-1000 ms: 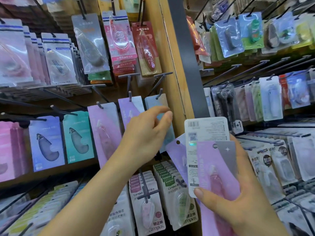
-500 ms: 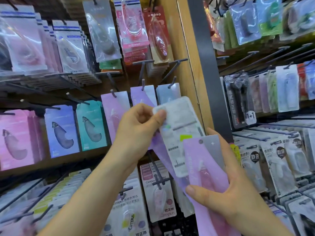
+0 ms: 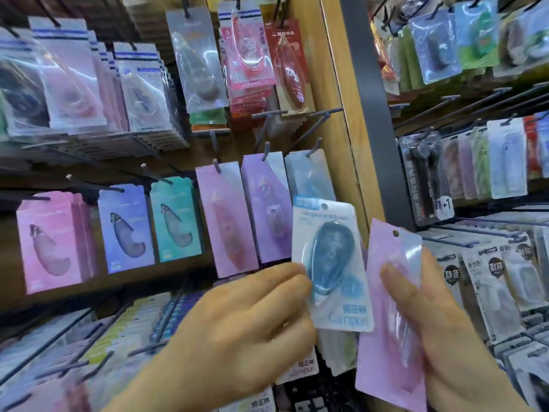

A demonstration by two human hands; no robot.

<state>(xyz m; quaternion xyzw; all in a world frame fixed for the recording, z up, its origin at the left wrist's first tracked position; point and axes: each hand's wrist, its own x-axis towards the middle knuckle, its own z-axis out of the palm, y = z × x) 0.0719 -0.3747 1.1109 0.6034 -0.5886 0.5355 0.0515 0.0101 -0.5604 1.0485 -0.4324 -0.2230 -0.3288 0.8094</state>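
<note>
My left hand (image 3: pixel 246 325) pinches the lower left edge of a white blister pack holding a blue correction-tape dispenser (image 3: pixel 332 263), its front toward me, upright in front of the shelf. To its right my right hand (image 3: pixel 430 316) grips a pink-purple pack (image 3: pixel 386 337), thumb across the front and fingers behind. The two packs sit side by side and overlap slightly.
A wooden store display carries hanging packs on metal pegs: a pink pack (image 3: pixel 225 224), a purple pack (image 3: pixel 267 209) and a pale blue pack (image 3: pixel 309 176) just behind my hands. A wooden post (image 3: pixel 335 114) divides this from the right rack (image 3: pixel 475 173). Peg tips (image 3: pixel 318 141) stick outward.
My left hand took the white pack out of my right hand's stack, turned it from back to front and lowered it. My right hand now holds only the pink-purple pack.
</note>
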